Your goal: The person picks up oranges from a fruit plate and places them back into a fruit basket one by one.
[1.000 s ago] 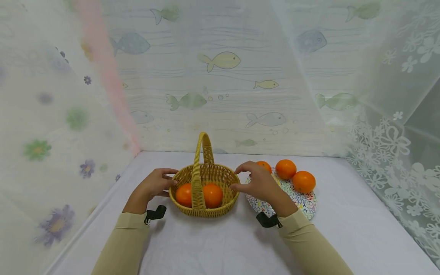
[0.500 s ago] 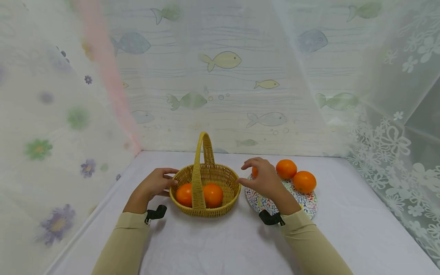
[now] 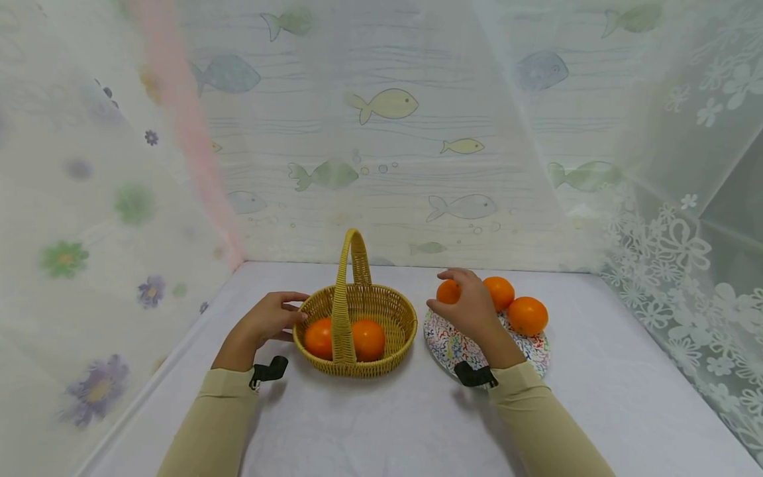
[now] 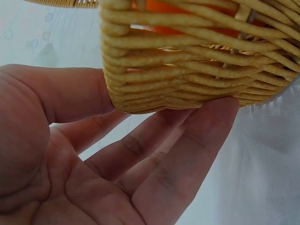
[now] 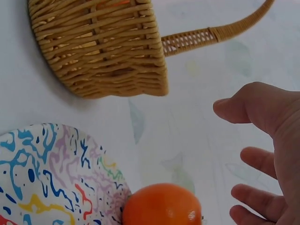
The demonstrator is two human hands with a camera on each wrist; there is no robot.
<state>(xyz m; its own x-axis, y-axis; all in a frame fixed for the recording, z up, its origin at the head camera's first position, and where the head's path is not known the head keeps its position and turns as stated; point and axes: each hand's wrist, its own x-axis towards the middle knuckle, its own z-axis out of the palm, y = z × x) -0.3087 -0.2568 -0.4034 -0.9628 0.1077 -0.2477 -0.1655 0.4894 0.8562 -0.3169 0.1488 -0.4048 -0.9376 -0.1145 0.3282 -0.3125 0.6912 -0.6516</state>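
Note:
A yellow wicker basket with a tall hoop handle holds two round, glossy orange fruits. My left hand grips its left rim, thumb over the edge and fingers against the outer weave. In the left wrist view, the fingertips touch the outside wall of the basket. My right hand hovers above the colourful patterned plate, thumb and fingers spread, holding nothing. Just beyond its fingertips is a round orange fruit, partly hidden by the hand. In the right wrist view, this fruit sits at the plate's edge.
Two more orange fruits, one farther back and one at the right, lie on the plate. A white cloth covers the table. Behind it hangs a fish-print curtain, with sheer flowered curtains at both sides.
My right hand has left the basket's right rim and moved right, over the plate toward the nearest fruit. The left hand and the basket have stayed in place.

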